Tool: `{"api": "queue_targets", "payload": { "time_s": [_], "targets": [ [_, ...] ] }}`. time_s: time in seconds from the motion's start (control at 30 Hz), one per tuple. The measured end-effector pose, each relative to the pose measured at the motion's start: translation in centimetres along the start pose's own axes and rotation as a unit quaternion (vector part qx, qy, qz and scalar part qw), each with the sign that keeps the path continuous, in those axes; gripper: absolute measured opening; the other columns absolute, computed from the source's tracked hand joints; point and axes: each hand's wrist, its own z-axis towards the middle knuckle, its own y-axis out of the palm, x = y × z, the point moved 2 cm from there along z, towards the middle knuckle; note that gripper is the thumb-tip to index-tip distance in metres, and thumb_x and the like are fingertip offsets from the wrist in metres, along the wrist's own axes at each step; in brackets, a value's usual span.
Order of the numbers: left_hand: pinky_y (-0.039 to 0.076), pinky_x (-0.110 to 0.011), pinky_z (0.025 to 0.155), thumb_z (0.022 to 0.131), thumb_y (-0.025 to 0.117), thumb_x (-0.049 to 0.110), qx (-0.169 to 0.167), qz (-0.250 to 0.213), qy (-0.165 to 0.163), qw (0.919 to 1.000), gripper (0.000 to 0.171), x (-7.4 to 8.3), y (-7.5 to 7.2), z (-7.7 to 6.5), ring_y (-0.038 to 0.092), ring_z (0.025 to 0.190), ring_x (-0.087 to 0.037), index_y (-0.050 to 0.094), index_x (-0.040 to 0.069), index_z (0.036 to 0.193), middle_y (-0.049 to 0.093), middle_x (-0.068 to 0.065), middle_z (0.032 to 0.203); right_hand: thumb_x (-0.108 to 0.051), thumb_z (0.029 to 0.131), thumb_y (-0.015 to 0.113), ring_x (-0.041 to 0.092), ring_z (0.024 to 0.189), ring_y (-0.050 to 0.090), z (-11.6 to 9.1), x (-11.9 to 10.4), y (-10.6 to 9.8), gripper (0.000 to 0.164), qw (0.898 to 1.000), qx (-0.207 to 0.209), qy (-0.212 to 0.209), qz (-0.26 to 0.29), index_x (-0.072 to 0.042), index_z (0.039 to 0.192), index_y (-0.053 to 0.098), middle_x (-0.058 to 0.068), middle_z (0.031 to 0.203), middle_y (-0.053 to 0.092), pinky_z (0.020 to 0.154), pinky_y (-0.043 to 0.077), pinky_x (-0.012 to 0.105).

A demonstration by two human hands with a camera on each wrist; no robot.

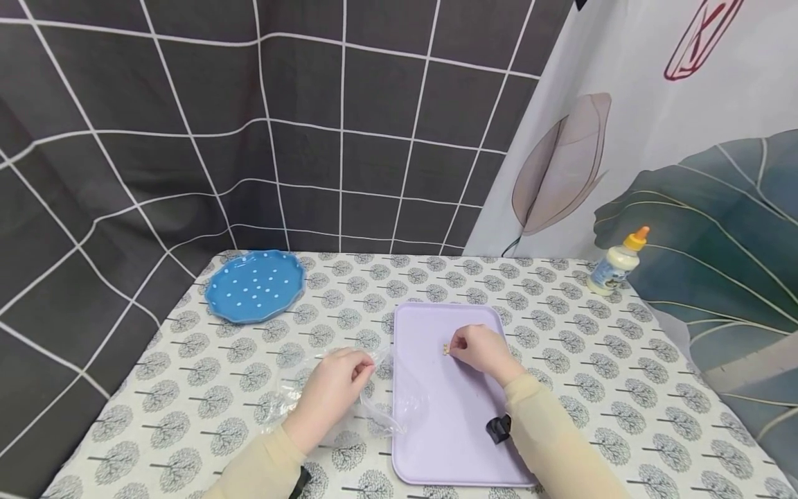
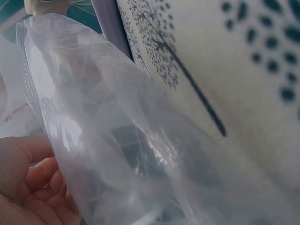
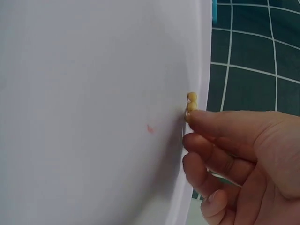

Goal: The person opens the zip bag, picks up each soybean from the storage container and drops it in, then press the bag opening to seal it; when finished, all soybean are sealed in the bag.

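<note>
head view, table: we look down on a cloth (image 1: 349, 319) printed with grey trees, a lilac tray (image 1: 449, 447) lying near its middle.
head view, right hand: over the tray, we see the right hand (image 1: 480, 350) pinching a small yellow beaded piece (image 1: 446, 349) between thumb and finger.
head view, left hand: left of the tray, the left hand (image 1: 330, 388) pinches a clear plastic bag (image 1: 293, 381) (so sheer that the trees show through it); part of the bag reaches over the tray's left edge.
head view, farther off: we find a blue plate (image 1: 218, 305) with white dots at the far left, and a bottle (image 1: 614, 269) with an orange tip at the far right.
head view, backdrop: a dark curtain (image 1: 312, 90) with white grid lines meets a pale curtain (image 1: 636, 41) bearing leaf shapes.
left wrist view, bag: crinkled film fills our middle; the thumb lies at its edge, the other fingers curled.
right wrist view, beads: rounded yellow beads poke out past thumb and fingertip, close to the tray's surface; we cannot tell whether they touch it.
right wrist view, mark: a small pink mark (image 3: 150, 128) shows on the tray.
</note>
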Motion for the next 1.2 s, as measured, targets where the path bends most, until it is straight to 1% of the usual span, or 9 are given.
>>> {"api": "queue_targets", "payload": {
  "time_s": [0.27,0.43,0.6,0.77,0.8,0.9,1.0,1.07,1.2],
  "targets": [
    [0.052,-0.019,0.065,0.085,0.068,0.016,-0.005,0.004,-0.003,1.0000,0.005,0.01,0.17,0.04,0.056,0.070,-0.005,0.069,0.012,0.087,0.063,0.007,0.077,-0.014,0.075,0.077,0.007,0.061,0.051,-0.48,0.04,-0.27,0.013,1.000,-0.008,0.011,0.011,-0.019,0.072,0.064,-0.009,0.066,0.059,0.065,0.048,0.028],
    [0.052,-0.018,0.064,0.085,0.069,0.016,-0.006,0.000,-0.004,1.0000,0.005,0.00,0.16,0.02,0.055,0.069,-0.004,0.069,0.012,0.087,0.063,0.007,0.077,-0.012,0.073,0.077,0.008,0.063,0.053,-0.63,0.12,-0.33,0.014,1.000,-0.010,0.017,0.014,-0.018,0.074,0.064,-0.007,0.069,0.061,0.065,0.049,0.029],
    [0.052,-0.017,0.063,0.084,0.069,0.015,-0.005,0.002,-0.005,1.0000,0.004,0.02,0.12,0.00,0.054,0.068,-0.003,0.069,0.012,0.087,0.062,0.007,0.076,-0.010,0.073,0.076,0.008,0.063,0.053,-0.55,0.39,-0.28,0.014,1.000,-0.012,0.023,0.016,-0.017,0.075,0.064,-0.006,0.070,0.062,0.064,0.049,0.029],
    [0.052,-0.018,0.064,0.085,0.069,0.016,-0.008,0.004,-0.004,0.9999,0.005,0.02,0.06,0.00,0.055,0.068,-0.004,0.069,0.011,0.088,0.063,0.007,0.076,-0.009,0.073,0.075,0.008,0.062,0.052,-0.65,0.54,-0.44,0.013,0.999,-0.012,0.024,0.031,-0.016,0.073,0.064,-0.006,0.068,0.060,0.063,0.048,0.028],
    [0.052,-0.018,0.064,0.085,0.069,0.016,-0.009,0.004,-0.004,0.9999,0.005,0.02,0.06,0.00,0.055,0.069,-0.004,0.069,0.011,0.088,0.063,0.007,0.077,-0.009,0.072,0.075,0.007,0.061,0.051,-0.76,0.48,-0.53,0.014,0.999,-0.004,0.016,0.028,-0.016,0.071,0.063,-0.007,0.066,0.059,0.061,0.047,0.027],
    [0.052,-0.019,0.064,0.085,0.069,0.016,-0.009,0.004,-0.005,0.9999,0.005,0.02,0.08,0.01,0.056,0.070,-0.004,0.069,0.012,0.088,0.063,0.007,0.077,-0.010,0.072,0.074,0.007,0.059,0.049,-0.86,0.47,-0.66,0.014,1.000,-0.002,0.011,0.026,-0.016,0.070,0.062,-0.009,0.064,0.057,0.060,0.046,0.026],
    [0.052,-0.018,0.064,0.085,0.069,0.015,-0.010,0.002,-0.005,0.9999,0.005,0.07,0.03,0.01,0.056,0.069,-0.004,0.069,0.011,0.088,0.063,0.006,0.077,-0.012,0.074,0.074,0.007,0.059,0.050,-0.79,0.44,-0.64,0.014,1.000,-0.005,0.014,0.014,-0.017,0.070,0.062,-0.008,0.066,0.059,0.061,0.047,0.027],
    [0.052,-0.017,0.064,0.085,0.069,0.014,-0.012,-0.001,-0.007,0.9999,0.004,0.11,-0.03,0.00,0.055,0.069,-0.004,0.069,0.011,0.088,0.063,0.006,0.077,-0.014,0.076,0.074,0.008,0.061,0.051,-0.69,0.41,-0.60,0.013,1.000,-0.016,0.022,0.010,-0.018,0.071,0.063,-0.007,0.067,0.060,0.063,0.049,0.029],
    [0.052,-0.017,0.063,0.085,0.069,0.014,-0.013,-0.004,-0.009,0.9999,0.004,0.12,-0.03,0.01,0.054,0.068,-0.003,0.069,0.011,0.087,0.063,0.006,0.077,-0.015,0.077,0.074,0.008,0.060,0.051,-0.65,0.35,-0.45,0.013,1.000,-0.018,0.023,0.001,-0.019,0.071,0.062,-0.007,0.068,0.061,0.064,0.049,0.030]
  ]
}}
